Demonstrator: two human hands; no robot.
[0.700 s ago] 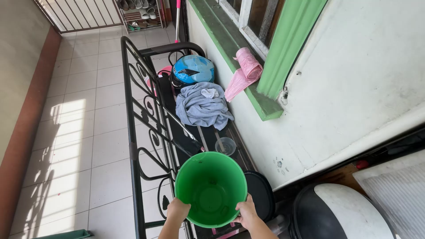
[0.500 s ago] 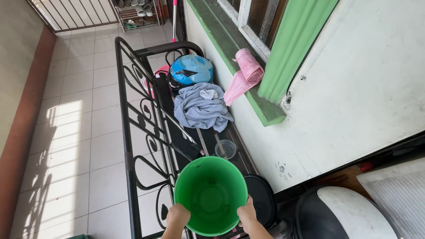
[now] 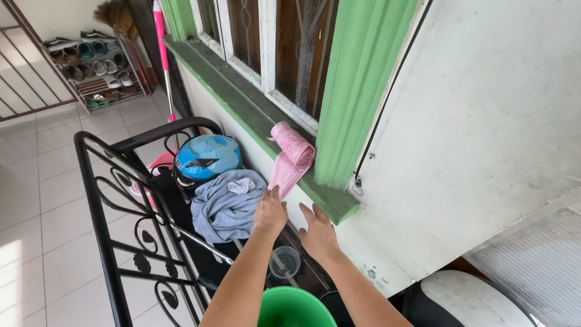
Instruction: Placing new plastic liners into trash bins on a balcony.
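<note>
green bucket [image 3: 295, 309] now sitting low, released; both hands, gripping it a moment ago, are reaching forward. left hand [image 3: 270, 213] and right hand [image 3: 317, 233] are spreading open, empty, nearing the pink bag [image 3: 290, 157] on the sill [image 3: 254, 115], beside grey cloth [image 3: 227, 206] and blue helmet [image 3: 206, 158].

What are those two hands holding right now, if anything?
Nothing. The left hand and right hand are both open and empty, reaching toward the crumpled pink plastic bag on the green sill.

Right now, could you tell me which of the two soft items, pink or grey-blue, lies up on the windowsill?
The pink plastic bag lies on the green windowsill, just beyond both hands; the grey-blue cloth lies lower, on the black bench beside the blue helmet.
</note>
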